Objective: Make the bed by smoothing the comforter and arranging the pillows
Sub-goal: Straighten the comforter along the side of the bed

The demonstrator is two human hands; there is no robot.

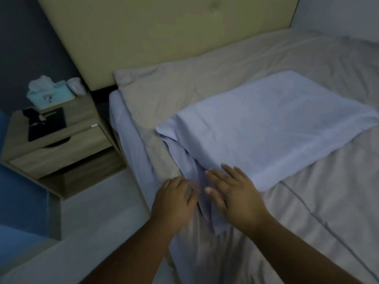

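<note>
neither hand is actually gripping anything here: the left hand (pixel 174 203) lies palm down with fingers loosely curled on the loose flap (pixel 196 181) of the pillowcase, and the right hand (pixel 233 193) is flat and spread, fingers pointing up toward the pillow (pixel 272 128), fingertips right at its near edge. the pillow is pale blue and sits on top of the beige comforter (pixel 317 212), near the left side of the bed, angled a bit, with its open end bunched and hanging down toward the hands. a light blue sheet (pixel 131 140) shows along the mattress edge under the comforter. the comforter runs up to the tan headboard (pixel 164 37) and has some wrinkles. off to the left there's a wooden nightstand (pixel 61 152) with a tissue box (pixel 51 95), a white cup-like thing (pixel 77 86) beside it, and something flat and black (pixel 47 124) that's too dark to make out. lighting is pretty dim and the hands are a little blurry.
</note>
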